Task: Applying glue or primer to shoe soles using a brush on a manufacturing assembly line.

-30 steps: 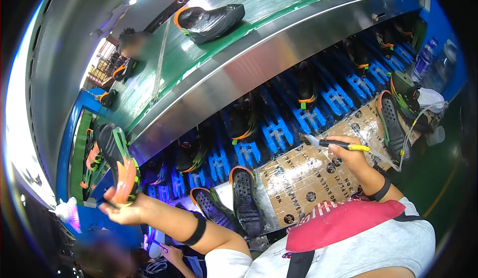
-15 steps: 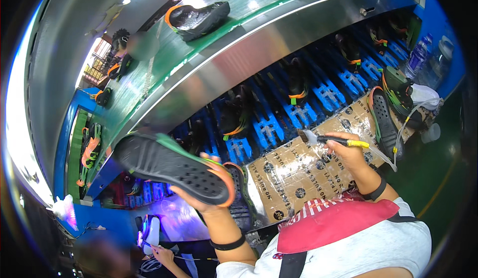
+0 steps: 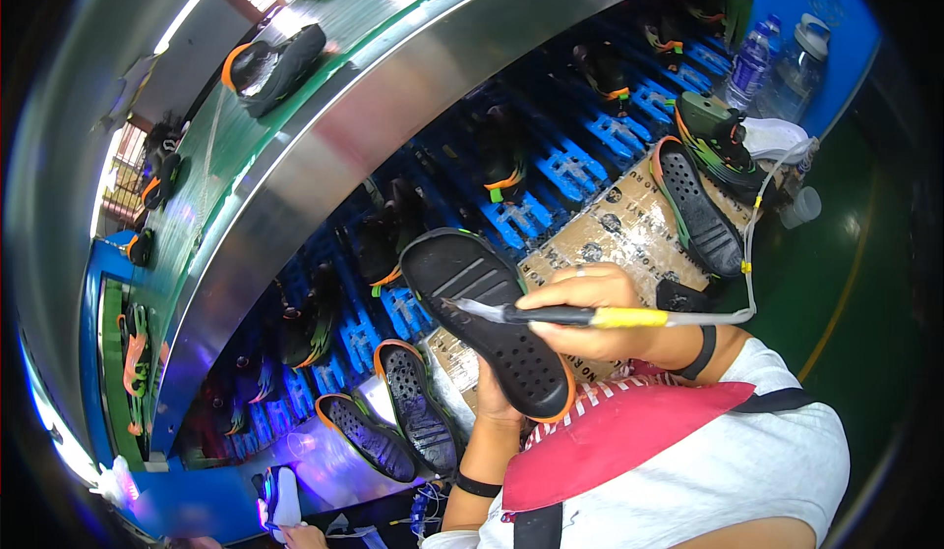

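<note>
Plainly, the left hand (image 3: 497, 400) has hold of a black sole (image 3: 509, 350) from below, toward its near, orange-rimmed end, most of the fingers hidden under it. The right hand (image 3: 595, 293) is wrapped round a brush (image 3: 526, 315), whose bristles appear to lie on the sole's ribbed far half. That sole, up in front of the person's red apron (image 3: 629, 441), looks light and rubbery to me: stiff enough to keep its shape on one hand, probably willing to flex, hardly fragile. Its upper face could be slick if wet, so I'd take it by the underside and outer edges, away from the bristles. To the left, two more soles (image 3: 418, 406) lie side by side on the desk (image 3: 320, 472); to the right, another sole (image 3: 700, 213) lies at the end of the cardboard (image 3: 602, 239). Farther off are blue racks (image 3: 516, 217), then a green conveyor (image 3: 224, 151).
</note>
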The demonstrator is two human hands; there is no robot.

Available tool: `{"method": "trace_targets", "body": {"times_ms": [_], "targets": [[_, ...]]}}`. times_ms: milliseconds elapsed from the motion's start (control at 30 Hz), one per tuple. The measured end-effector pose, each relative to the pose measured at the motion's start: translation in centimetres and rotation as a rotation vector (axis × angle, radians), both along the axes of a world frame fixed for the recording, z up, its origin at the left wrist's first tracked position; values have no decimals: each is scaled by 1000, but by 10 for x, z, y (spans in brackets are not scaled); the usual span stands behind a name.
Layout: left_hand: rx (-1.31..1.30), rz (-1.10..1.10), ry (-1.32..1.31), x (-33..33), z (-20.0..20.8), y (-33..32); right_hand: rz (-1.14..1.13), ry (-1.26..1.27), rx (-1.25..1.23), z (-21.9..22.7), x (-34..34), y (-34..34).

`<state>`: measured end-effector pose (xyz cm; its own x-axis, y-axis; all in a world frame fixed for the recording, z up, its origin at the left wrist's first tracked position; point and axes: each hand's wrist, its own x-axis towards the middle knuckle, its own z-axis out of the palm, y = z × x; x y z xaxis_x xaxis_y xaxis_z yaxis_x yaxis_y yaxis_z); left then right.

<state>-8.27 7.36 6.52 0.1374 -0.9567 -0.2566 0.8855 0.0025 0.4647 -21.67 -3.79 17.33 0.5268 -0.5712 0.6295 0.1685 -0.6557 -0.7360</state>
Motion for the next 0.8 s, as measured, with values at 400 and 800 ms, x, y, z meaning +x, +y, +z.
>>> {"method": "trace_targets", "body": {"times_ms": [400,800], "targets": [[79,-49,95,-9,-19,13,82,32,-351,-20,27,10],[52,-16,80,-1,-18,10,246,6,-349,-26,23,14]]}}
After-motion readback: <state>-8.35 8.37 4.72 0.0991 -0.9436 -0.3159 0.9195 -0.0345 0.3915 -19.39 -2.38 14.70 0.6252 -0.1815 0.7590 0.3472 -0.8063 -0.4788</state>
